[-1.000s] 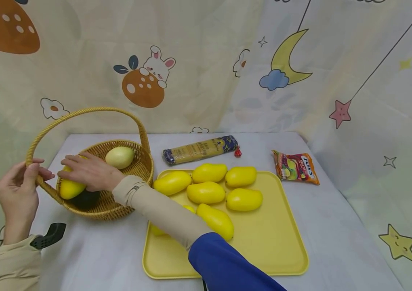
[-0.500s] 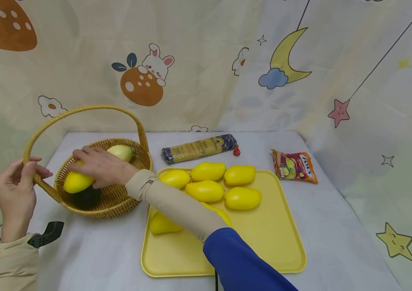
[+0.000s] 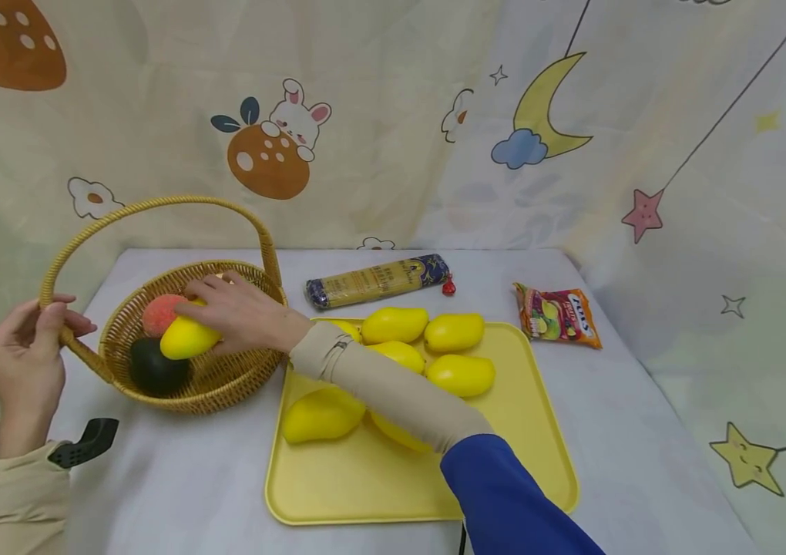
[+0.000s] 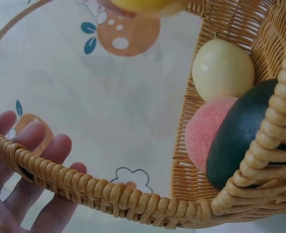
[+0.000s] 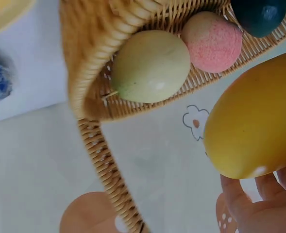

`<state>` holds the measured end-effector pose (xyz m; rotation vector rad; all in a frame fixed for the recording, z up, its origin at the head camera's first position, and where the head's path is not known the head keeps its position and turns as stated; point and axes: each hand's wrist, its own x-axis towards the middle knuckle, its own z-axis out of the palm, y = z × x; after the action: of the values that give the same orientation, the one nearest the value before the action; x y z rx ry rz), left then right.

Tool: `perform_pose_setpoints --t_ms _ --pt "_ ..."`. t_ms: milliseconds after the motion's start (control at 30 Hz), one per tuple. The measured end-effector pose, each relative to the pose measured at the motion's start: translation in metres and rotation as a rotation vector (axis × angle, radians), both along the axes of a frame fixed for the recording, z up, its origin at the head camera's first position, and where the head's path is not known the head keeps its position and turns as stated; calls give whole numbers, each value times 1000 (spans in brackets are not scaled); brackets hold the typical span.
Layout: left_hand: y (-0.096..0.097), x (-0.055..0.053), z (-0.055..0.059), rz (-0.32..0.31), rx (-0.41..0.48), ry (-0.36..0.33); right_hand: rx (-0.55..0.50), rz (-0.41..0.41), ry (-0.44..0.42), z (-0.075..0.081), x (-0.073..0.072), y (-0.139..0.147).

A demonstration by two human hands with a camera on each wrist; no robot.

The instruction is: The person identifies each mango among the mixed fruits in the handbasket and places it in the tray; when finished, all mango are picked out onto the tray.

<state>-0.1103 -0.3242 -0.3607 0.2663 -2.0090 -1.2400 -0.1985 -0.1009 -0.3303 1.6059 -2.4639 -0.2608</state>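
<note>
My left hand grips the handle of a wicker basket at its lower left end. In my right hand is a yellow mango, held above the basket's inside. A pink peach and a dark green, avocado-like fruit lie in the basket. The right wrist view also shows a pale greenish round fruit with a stem beside the peach; in the head view my right hand mostly covers it.
Several yellow mangoes lie on a yellow tray, partly behind my right forearm. Behind it are a long gold and dark blue packet and a small red wrapped item. An orange snack bag lies at the right.
My right hand has moved right with the mango, away from the basket's left side, uncovering the peach and dark fruit. My left hand keeps its hold on the handle.
</note>
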Motion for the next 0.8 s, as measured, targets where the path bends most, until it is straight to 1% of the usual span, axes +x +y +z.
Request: perform_pose_setpoints --t_ms 167,267,433,667,800 --pt "0 -1 0 -11 16 4 -21 -43 -24 -2 3 28" --pt "0 -1 -1 -11 9 -2 -54 -70 -56 -5 4 48" --pt "-1 -2 -1 0 10 -10 -117 -111 -83 -9 3 80" --pt "-1 -1 0 -4 21 -8 -145 -173 -94 -12 7 122" --pt "-1 -1 0 -3 22 -4 -182 -227 -142 -16 11 147"
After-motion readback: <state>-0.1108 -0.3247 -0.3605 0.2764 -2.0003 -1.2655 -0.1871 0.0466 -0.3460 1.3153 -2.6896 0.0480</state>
